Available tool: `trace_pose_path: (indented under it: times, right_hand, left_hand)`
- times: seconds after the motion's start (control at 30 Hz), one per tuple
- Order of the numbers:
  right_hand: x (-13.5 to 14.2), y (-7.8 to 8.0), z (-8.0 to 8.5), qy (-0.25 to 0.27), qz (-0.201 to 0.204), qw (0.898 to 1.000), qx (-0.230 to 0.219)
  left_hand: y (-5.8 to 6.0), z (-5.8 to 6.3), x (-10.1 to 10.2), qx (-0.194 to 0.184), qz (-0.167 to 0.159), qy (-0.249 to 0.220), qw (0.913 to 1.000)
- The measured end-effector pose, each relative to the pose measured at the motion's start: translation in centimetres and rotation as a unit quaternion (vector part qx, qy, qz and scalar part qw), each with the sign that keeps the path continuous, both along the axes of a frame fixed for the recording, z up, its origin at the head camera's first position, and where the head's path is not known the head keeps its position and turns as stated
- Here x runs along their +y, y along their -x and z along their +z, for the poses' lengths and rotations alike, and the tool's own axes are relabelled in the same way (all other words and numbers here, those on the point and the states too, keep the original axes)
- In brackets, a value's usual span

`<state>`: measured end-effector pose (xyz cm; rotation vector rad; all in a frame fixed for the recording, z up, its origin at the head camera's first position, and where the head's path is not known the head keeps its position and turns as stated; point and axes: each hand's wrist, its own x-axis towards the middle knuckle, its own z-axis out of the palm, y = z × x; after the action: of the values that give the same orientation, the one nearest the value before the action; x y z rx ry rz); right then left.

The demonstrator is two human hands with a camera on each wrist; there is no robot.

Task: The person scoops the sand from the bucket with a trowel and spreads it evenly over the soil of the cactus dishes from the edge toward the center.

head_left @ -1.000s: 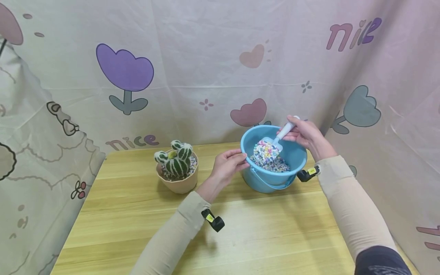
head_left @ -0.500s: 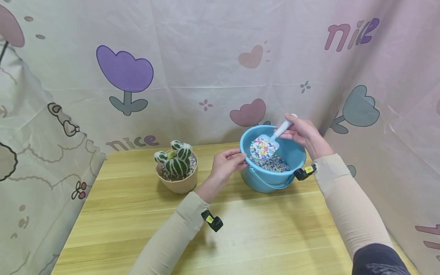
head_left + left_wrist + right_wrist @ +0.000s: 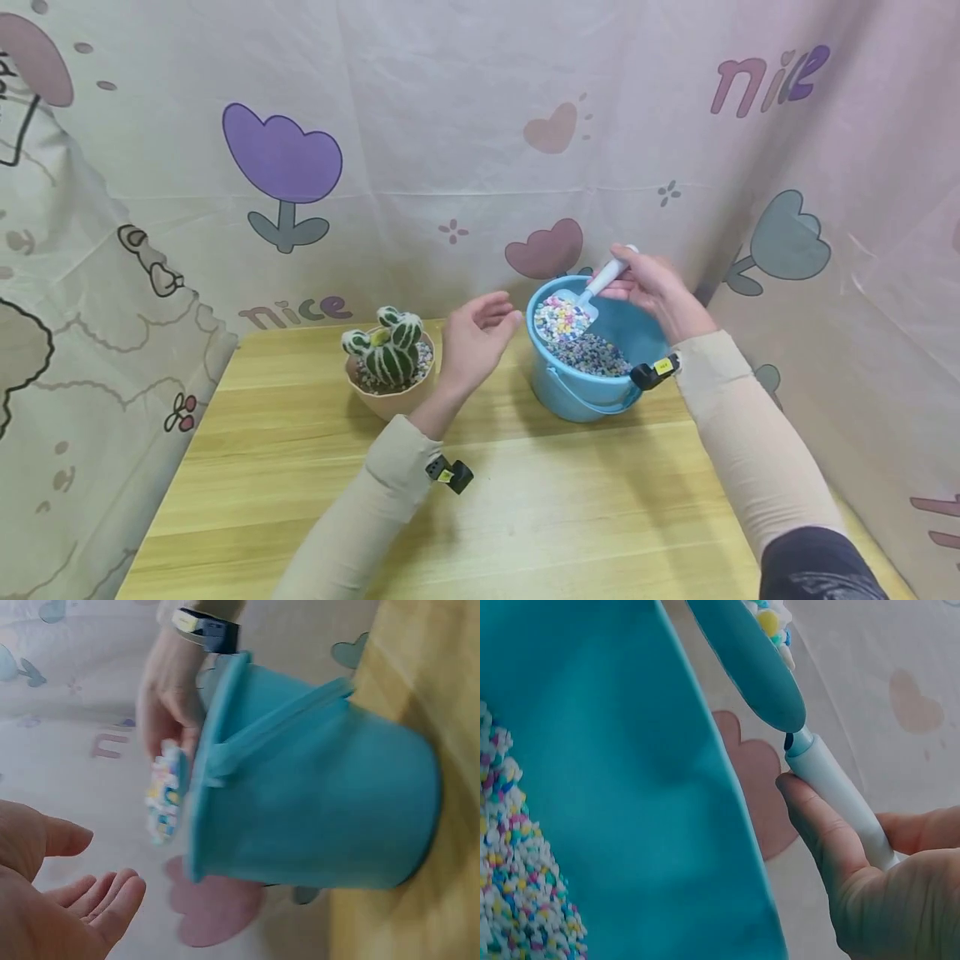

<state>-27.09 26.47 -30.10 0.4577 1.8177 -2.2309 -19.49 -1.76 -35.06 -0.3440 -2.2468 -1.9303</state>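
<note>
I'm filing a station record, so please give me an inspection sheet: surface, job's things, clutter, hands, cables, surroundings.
Surface: pale wood-grain table
Job's things: blue bucket, holding multicoloured pebbles; scoop, loaded with more, above rim height; cactus in a beige pot, left of the bucket
Clutter: nothing seen
Hands: left hand empty, apart from the bucket; right hand gripping the scoop's handle
Cables: nothing seen
Surroundings: printed fabric behind the table and along both sides

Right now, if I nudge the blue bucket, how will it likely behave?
The blue bucket probably resists light nudges, since the granules lie low inside. A push high up may tip it sooner, as it narrows toward its base.
</note>
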Motion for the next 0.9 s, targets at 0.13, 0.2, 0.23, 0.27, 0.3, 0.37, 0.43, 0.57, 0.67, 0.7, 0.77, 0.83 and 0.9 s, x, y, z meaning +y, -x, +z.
trace_pose_path:
  times: [0.13,0.2,0.23,0.27,0.3,0.37,0.43,0.57,0.67,0.7,0.77,0.83,0.9]
  right_hand:
    - [-1.1,0.4,0.0,0.009,-0.002,1.0,0.0]
    - [-1.6,0.5,0.1,0.017,-0.004,1.0,0.001]
    - [-1.9,0.6,0.1,0.02,-0.006,1.0,0.001]
    - [-2.2,0.7,0.1,0.024,-0.006,1.0,0.0]
    - [-2.4,0.8,0.1,0.026,-0.009,1.0,0.001]
    - [-3.0,0.9,0.1,0.03,-0.011,0.999,-0.001]
    - [-3.6,1.0,0.0,0.033,-0.015,0.999,-0.003]
    - [-4.8,1.1,-0.1,0.045,-0.022,0.999,-0.006]
    - [-5.7,1.2,-0.3,0.049,-0.022,0.999,-0.002]
    - [-6.1,1.3,-0.4,0.044,-0.024,0.999,0.0]
    - [-6.8,1.3,-0.5,0.039,-0.028,0.999,0.003]
    - [-7.4,1.3,-0.5,0.033,-0.034,0.999,0.004]
    - [-8.0,1.3,-0.5,0.03,-0.041,0.999,0.004]
  left_hand:
    - [-0.2,1.8,-1.3,0.06,-0.006,0.0,0.9982]
    - [-0.2,2.6,-2.1,0.088,-0.001,0.005,0.9961]
    - [-0.2,2.9,-2.6,0.098,0.002,0.009,0.9951]
    - [-0.2,3.3,-3.1,0.108,0.007,0.013,0.994]
    - [-0.3,3.6,-3.5,0.118,0.01,0.013,0.9928]
    - [-0.4,4.2,-4.5,0.134,0.017,0.019,0.9906]
    - [-0.5,4.8,-5.5,0.147,0.02,0.027,0.9886]
    - [-0.7,5.2,-7.5,0.151,0.022,0.048,0.9871]
    - [-0.8,5.1,-8.9,0.148,0.03,0.07,0.9861]
    - [-0.8,5.0,-9.3,0.147,0.034,0.078,0.9854]
    - [-0.9,4.8,-10.3,0.145,0.04,0.092,0.9843]
    - [-0.9,4.6,-11.3,0.139,0.045,0.105,0.9836]
    - [-1.0,4.3,-12.3,0.13,0.051,0.118,0.9832]
